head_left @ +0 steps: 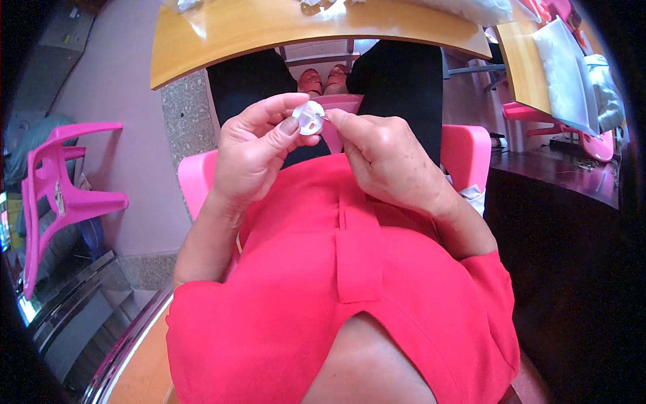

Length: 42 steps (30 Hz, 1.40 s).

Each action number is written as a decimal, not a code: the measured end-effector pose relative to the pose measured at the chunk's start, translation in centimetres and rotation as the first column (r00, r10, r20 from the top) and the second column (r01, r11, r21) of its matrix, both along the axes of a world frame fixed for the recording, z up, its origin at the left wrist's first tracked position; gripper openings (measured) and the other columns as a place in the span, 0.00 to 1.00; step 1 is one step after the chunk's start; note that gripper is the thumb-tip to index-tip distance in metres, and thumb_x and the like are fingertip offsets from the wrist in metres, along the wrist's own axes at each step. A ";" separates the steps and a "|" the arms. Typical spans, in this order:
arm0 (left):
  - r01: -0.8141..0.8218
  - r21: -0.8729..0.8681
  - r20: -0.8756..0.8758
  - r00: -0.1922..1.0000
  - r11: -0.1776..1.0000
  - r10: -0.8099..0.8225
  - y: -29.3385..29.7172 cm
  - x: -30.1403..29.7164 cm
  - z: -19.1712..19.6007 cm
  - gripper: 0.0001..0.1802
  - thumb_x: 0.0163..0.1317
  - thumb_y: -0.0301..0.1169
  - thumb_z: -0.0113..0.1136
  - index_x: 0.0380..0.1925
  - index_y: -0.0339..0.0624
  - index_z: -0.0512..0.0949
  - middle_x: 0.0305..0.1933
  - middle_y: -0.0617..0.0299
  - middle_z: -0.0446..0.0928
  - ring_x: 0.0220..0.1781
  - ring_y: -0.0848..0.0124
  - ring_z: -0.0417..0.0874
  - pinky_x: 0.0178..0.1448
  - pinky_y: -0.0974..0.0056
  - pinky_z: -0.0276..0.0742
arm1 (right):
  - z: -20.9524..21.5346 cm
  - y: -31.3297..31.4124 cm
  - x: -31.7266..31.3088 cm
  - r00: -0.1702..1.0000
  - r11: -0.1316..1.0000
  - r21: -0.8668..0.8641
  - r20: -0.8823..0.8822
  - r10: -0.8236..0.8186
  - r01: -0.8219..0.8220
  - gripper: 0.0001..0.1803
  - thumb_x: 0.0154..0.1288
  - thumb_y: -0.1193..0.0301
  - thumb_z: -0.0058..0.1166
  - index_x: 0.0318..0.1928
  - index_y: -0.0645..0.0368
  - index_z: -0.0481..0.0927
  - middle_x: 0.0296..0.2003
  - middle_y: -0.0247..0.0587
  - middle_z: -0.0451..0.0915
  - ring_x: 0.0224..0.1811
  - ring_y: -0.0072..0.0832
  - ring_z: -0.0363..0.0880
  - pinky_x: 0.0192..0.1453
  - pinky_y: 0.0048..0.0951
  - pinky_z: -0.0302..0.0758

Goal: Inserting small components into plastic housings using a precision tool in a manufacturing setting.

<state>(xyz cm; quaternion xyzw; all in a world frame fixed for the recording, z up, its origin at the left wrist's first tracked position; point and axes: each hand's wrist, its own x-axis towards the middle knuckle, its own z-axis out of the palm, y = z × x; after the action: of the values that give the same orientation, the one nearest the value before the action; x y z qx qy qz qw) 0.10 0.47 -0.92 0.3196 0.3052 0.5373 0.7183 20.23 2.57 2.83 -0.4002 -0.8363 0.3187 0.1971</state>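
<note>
Between the thumb and fingers of my left hand (259, 145) is a small round white disc (309, 116), held up above my lap. A small reddish spot and some raised shapes show on its face; I cannot make out what kind of part it is. My right hand (390, 151) is closed in a pinch at the disc's right edge. A thin, shiny metal tip (323, 117) sticks out from the pinch and reaches the disc. The rest of that slim tool is hidden in my fingers.
A wooden table (323, 34) runs across the far side, with clear plastic on it. Farther right, another wooden table (525, 74) carries a white tray (565, 74). A pink chair (74, 182) stands at the left. I sit on a pink chair (466, 155).
</note>
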 end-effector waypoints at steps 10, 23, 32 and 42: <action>-0.011 0.010 -0.014 1.000 1.000 0.011 0.1 -0.1 0.1 0.16 0.66 0.22 0.53 0.54 0.31 0.73 0.47 0.52 0.79 0.46 0.66 0.82 0.52 0.61 0.82 | 0.2 0.1 0.4 0.999 0.998 0.054 0.039 0.011 -0.013 0.13 0.58 0.84 0.49 0.46 0.67 0.75 0.25 0.54 0.77 0.27 0.46 0.80 0.29 0.37 0.75; -0.001 0.048 -0.043 0.999 0.999 0.003 0.1 0.0 -0.4 0.16 0.64 0.21 0.55 0.52 0.30 0.74 0.47 0.50 0.79 0.45 0.65 0.82 0.52 0.61 0.82 | 0.2 0.1 0.1 0.998 0.999 0.022 0.053 0.041 -0.042 0.12 0.59 0.83 0.49 0.44 0.67 0.76 0.24 0.53 0.77 0.26 0.44 0.80 0.28 0.36 0.75; 0.061 0.105 -0.136 0.990 0.993 -0.046 0.1 -0.3 -0.4 0.14 0.62 0.21 0.57 0.48 0.30 0.77 0.45 0.53 0.79 0.44 0.68 0.82 0.50 0.65 0.81 | 0.5 0.0 0.2 0.990 0.996 0.026 0.114 0.082 -0.085 0.09 0.58 0.83 0.49 0.41 0.67 0.75 0.22 0.53 0.77 0.26 0.45 0.80 0.29 0.38 0.75; 0.131 0.232 -0.353 0.935 0.964 -0.042 -0.2 0.5 -1.0 0.10 0.60 0.17 0.58 0.43 0.33 0.81 0.45 0.55 0.78 0.43 0.71 0.81 0.48 0.68 0.80 | 0.9 0.8 1.0 0.921 0.971 -0.065 0.307 0.239 -0.230 0.09 0.52 0.83 0.51 0.36 0.69 0.76 0.22 0.55 0.78 0.25 0.47 0.80 0.31 0.40 0.76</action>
<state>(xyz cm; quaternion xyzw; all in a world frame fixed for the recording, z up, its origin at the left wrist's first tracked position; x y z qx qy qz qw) 0.56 0.23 -1.89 0.5105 0.3409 0.4751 0.6304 21.20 3.36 3.75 -0.3454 -0.8943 0.2841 0.0171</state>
